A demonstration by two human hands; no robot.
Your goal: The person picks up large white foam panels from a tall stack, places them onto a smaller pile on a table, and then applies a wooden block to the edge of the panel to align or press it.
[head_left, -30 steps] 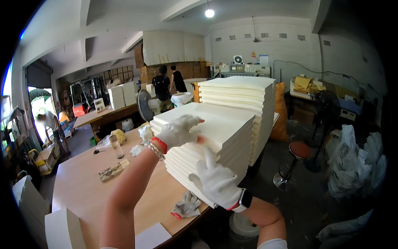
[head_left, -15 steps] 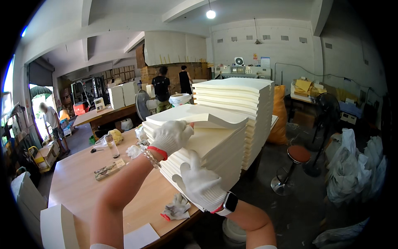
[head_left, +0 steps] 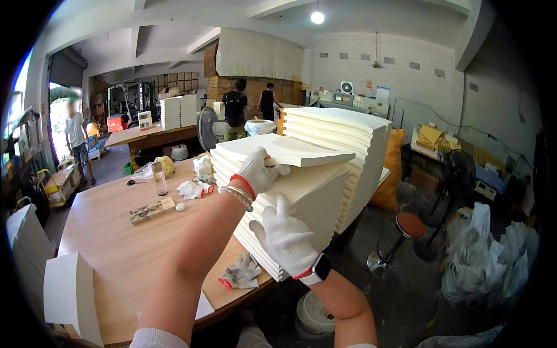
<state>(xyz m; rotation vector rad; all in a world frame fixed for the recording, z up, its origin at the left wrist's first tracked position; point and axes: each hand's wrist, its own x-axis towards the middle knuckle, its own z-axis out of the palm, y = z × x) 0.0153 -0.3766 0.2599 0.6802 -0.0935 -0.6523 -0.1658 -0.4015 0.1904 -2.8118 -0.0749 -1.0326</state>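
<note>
The top sheaf (head_left: 290, 149) lies on the near stack (head_left: 319, 209) on our desk (head_left: 110, 226), near-right corner raised; the layers beneath remain stacked. Our left hand (head_left: 257, 174) is at the sheaf's near edge; we cannot tell whether it grips. Our right hand (head_left: 288, 235) spreads its fingers, holding nothing. We count two hands, one raised sheaf, one rear stack (head_left: 360, 139), one glass (head_left: 159, 178).

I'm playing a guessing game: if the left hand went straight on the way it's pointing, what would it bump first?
Probably the raised white sheets on top of the stack. The left hand points toward them and seems right against their edge, though depth is hard to judge.
</note>
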